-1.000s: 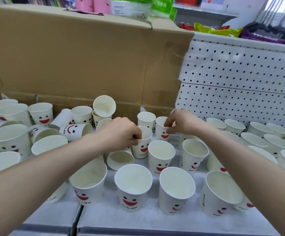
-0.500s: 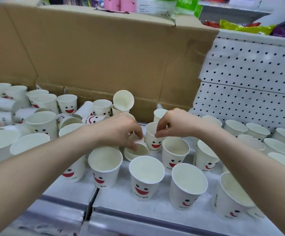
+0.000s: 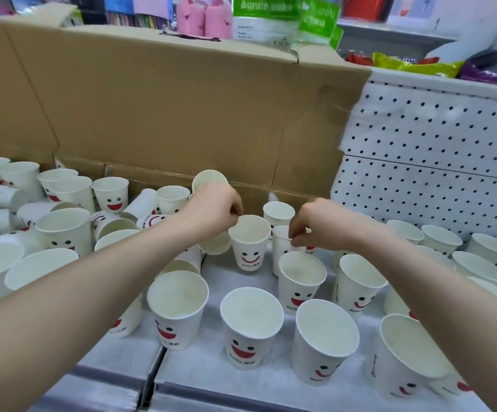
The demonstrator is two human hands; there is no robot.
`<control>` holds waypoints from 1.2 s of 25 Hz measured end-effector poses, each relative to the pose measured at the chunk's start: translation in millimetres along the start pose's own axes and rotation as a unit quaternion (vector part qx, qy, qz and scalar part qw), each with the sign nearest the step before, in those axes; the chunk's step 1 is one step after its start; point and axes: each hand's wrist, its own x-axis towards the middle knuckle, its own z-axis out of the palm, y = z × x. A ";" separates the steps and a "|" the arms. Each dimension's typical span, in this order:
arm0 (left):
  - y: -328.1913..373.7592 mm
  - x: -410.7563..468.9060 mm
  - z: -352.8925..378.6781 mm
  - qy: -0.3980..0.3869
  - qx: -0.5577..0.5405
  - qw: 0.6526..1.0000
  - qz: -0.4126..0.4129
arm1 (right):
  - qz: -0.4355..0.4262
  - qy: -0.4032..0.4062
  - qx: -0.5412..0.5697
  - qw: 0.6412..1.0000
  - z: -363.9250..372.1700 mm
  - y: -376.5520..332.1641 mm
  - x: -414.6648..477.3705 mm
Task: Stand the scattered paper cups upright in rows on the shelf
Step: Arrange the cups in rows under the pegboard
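Pinches rim of 1 upright smile cup [image 3: 250,243] with curled left hand [image 3: 215,211] near back edge of shelf [image 3: 216,276], probably to square it into a row. Pinches neighbouring cup [image 3: 281,248] at the rim with curled right hand [image 3: 315,227], presumably steadying it. Leaves toppled cups [image 3: 143,203] toward back-left corner unsorted.

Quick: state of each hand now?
Left hand: pinching the rim of an upright white smiley-face paper cup.
Right hand: pinching the rim of the neighbouring white paper cup.

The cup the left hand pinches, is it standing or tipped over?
Standing up. The cup has its mouth facing up and its smile level; the left hand pinches its rim.
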 end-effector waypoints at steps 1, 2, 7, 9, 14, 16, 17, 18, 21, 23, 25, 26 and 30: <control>-1.2 1.4 1.8 -0.012 -0.003 1.000 -0.018 | -0.009 0.018 -0.003 1.000 0.1 -1.2 0.4; -2.0 1.4 3.4 -0.022 -0.008 0.999 -0.029 | -0.021 0.049 -0.001 0.999 0.2 -4.0 1.3; -3.6 -7.4 1.9 0.000 -0.043 0.999 -0.022 | -0.123 0.079 0.057 0.988 4.9 -29.0 12.8; -10.3 -11.1 -6.1 0.075 -0.053 0.995 -0.032 | -0.138 0.048 0.034 0.989 10.1 -35.0 18.8; -49.3 -25.2 -25.2 0.075 -0.018 0.997 -0.025 | -0.117 0.074 0.085 0.987 -8.5 -40.3 36.3; -55.2 -29.3 -18.9 0.003 0.021 1.000 0.010 | -0.097 0.141 0.084 0.982 -15.8 -42.5 53.9; -56.4 -28.7 -13.1 -0.022 0.048 0.998 0.027 | -0.094 0.170 0.068 0.979 -16.7 -44.6 66.3; -56.7 -26.9 -7.6 -0.042 0.066 0.996 0.040 | -0.092 0.182 0.044 0.978 -16.5 -47.3 78.6; -55.8 -18.5 0.4 -0.067 0.115 0.990 0.056 | -0.072 0.155 -0.037 0.985 -8.0 -56.9 112.0; -56.4 -14.3 2.6 -0.068 0.158 0.982 0.078 | -0.072 0.159 -0.065 0.982 -0.4 -58.9 124.7; -58.3 -12.6 5.9 -0.060 0.182 0.977 0.094 | -0.084 0.199 -0.069 0.974 4.7 -59.0 130.3; -61.4 -11.9 6.6 -0.053 0.185 0.976 0.102 | -0.086 0.224 -0.058 0.969 5.5 -60.2 130.7; -83.7 -1.7 2.6 -0.017 0.123 0.986 0.110 | -0.053 0.323 0.017 0.945 -4.4 -59.8 120.2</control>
